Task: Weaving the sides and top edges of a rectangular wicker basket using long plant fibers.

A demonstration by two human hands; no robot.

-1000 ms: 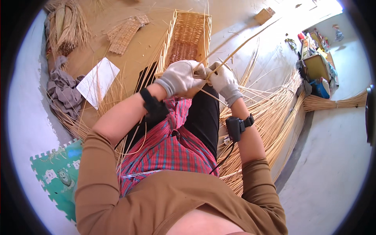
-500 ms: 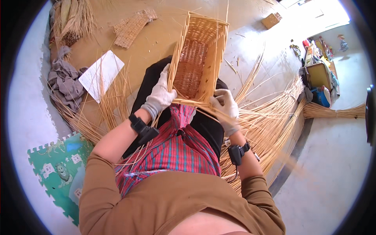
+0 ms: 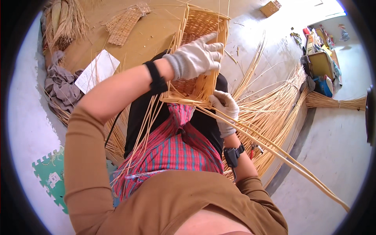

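Observation:
A rectangular woven wicker basket (image 3: pixel 201 24) rests on my lap, its opening facing me. My left hand (image 3: pixel 197 56), in a whitish knit glove, reaches across the opening to the right wall. Its fingers are spread and hold nothing; the palm hides part of the inside. At the near right corner my gloved right hand (image 3: pixel 226 111) is closed on the rim, around the base of long wicker strands (image 3: pixel 329 190). These strands run out to the lower right. Other loose ends hang from the basket's near left corner over the red plaid cloth (image 3: pixel 172 147) on my lap.
Right of me lies a large bundle of wicker strands (image 3: pixel 270 107). Woven panels (image 3: pixel 127 25), a white sheet (image 3: pixel 98 70) and a grey cloth (image 3: pixel 62 84) lie on the left, with a green foam mat (image 3: pixel 51 172) nearer. A small woven box (image 3: pixel 270 8) stands far off.
My left hand has let go of the basket's left rim and swung up and right across the opening, its fingers spreading. My right hand stays at the near right corner.

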